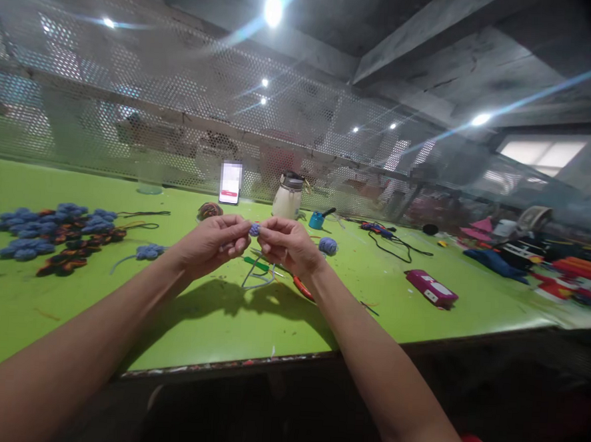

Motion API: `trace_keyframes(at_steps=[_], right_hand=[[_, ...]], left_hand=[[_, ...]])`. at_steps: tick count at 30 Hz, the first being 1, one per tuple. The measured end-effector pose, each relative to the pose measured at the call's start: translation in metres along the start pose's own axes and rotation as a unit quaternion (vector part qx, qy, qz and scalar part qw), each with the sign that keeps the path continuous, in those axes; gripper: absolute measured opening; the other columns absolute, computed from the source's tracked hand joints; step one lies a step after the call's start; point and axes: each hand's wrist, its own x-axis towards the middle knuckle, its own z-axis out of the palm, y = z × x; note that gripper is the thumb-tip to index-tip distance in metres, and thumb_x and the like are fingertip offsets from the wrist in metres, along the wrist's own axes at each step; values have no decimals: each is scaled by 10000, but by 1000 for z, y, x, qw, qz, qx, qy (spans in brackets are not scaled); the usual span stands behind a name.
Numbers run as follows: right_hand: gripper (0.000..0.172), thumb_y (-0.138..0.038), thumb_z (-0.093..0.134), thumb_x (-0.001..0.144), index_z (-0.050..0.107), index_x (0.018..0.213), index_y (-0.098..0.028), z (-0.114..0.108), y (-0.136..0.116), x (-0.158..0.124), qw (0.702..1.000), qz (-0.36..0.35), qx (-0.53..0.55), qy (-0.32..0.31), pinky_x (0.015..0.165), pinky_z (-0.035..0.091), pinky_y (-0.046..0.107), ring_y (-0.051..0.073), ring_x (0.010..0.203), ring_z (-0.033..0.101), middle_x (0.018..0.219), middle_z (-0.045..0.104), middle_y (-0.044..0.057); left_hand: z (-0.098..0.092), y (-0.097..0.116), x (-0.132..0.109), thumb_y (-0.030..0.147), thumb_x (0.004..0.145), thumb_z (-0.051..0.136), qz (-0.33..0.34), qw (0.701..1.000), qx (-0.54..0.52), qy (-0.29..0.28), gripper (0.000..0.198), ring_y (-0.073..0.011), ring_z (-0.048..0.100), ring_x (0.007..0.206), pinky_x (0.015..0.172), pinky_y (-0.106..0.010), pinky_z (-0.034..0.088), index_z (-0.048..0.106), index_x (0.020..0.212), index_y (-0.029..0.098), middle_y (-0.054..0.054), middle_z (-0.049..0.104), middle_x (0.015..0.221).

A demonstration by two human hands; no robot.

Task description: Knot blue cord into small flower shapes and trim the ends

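Note:
Between the fingertips of both hands is a small blue-purple crochet piece (254,230), raised above the green table. My left hand (218,237) pinches its left side, and my right hand (287,240) pinches its right side. A light yarn tail (259,284) loops on the table below. Under my hands lie a green-handled crochet hook (255,264) and orange-handled scissors (303,288), partly hidden by my right wrist. A blue crochet flower (149,252) with a loose tail rests beside my left forearm. To the right of my right hand sits a blue yarn ball (328,246).
Blue and dark-orange crochet flowers (27,224) are heaped at the left. Behind my hands stand a phone (230,184), a brown yarn ball (209,210), a cream bottle (287,197) and a teal pot (317,220). Rightward lie a dark cord (391,242) and a magenta box (430,288).

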Motion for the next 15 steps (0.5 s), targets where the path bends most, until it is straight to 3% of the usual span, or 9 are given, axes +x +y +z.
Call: trace_keyframes(at_steps=[9, 15], right_hand=[[241, -306, 769, 662, 624, 753, -137, 3, -1, 0, 999, 9, -11, 31, 352, 227, 172, 17, 362, 345, 496, 548, -55], [250, -310, 769, 655, 615, 765, -146, 5, -1, -1, 1000, -5, 13, 22, 375, 246, 175, 36, 417, 413, 524, 554, -46]], left_hand=[[2, 3, 1, 237, 744, 710, 23, 998, 50, 34, 209, -36, 451, 444, 426, -127, 320, 564, 631, 139, 15, 557, 505], [3, 4, 0, 252, 730, 726, 9, 1000, 23, 10, 241, -34, 467, 454, 426, -116, 331, 551, 617, 129, 6, 565, 517]])
